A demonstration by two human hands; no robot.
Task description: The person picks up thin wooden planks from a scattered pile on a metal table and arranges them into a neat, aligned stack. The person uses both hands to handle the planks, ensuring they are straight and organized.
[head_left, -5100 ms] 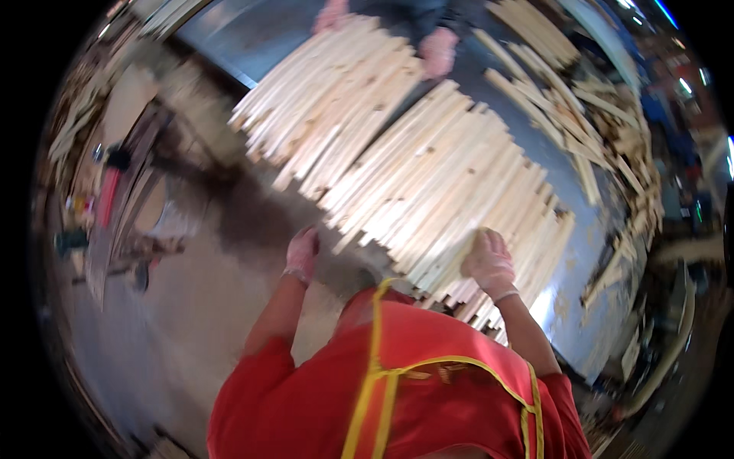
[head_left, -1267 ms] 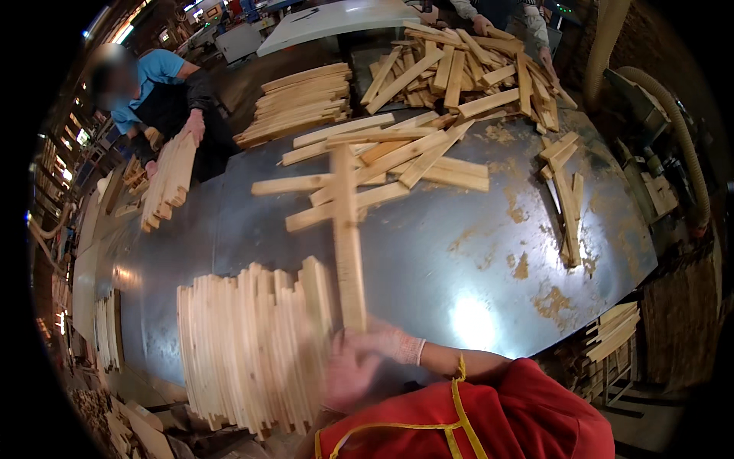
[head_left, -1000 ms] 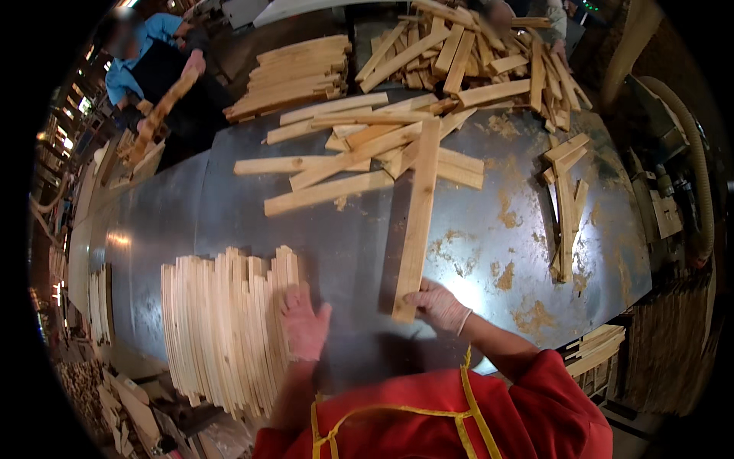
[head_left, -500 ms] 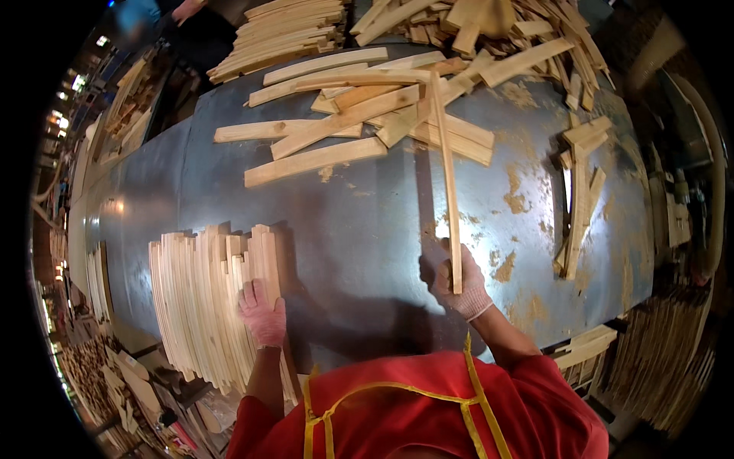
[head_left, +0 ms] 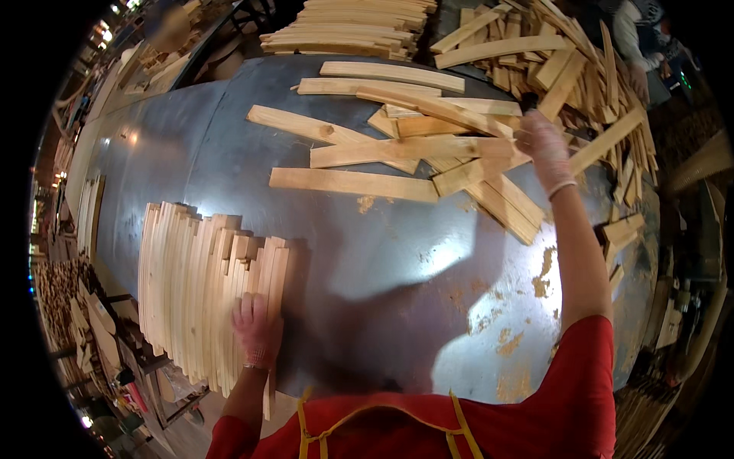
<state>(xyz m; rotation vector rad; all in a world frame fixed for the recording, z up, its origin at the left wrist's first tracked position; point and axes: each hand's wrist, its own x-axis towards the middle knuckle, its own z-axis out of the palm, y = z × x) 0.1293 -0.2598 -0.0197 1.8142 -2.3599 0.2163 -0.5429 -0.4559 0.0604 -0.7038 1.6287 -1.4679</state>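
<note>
My left hand (head_left: 254,329), in a pinkish work glove, rests on the right part of a row of pale wooden strips (head_left: 180,291) packed side by side at the left. Its fingers lie over the strips without gripping one. Stretched out to the far right, my gloved right hand (head_left: 546,153) is at the right end of a wooden slat (head_left: 413,151) in a loose, crossed heap. Its fingers look bent round that end, partly hidden and slightly blurred. Other slats lie beneath and around it, including a long slat (head_left: 352,182) at the heap's near side.
A metal-topped table (head_left: 367,252) carries everything, with sawdust patches (head_left: 508,344) at the right. Behind are a neat slat stack (head_left: 348,27) and a jumbled offcut pile (head_left: 527,57). Another person's arm (head_left: 636,46) shows at the far right.
My right hand has moved from the table's near right to the far heap; the upright slat it held is no longer in it. My left hand stays on the strips. The view has shifted.
</note>
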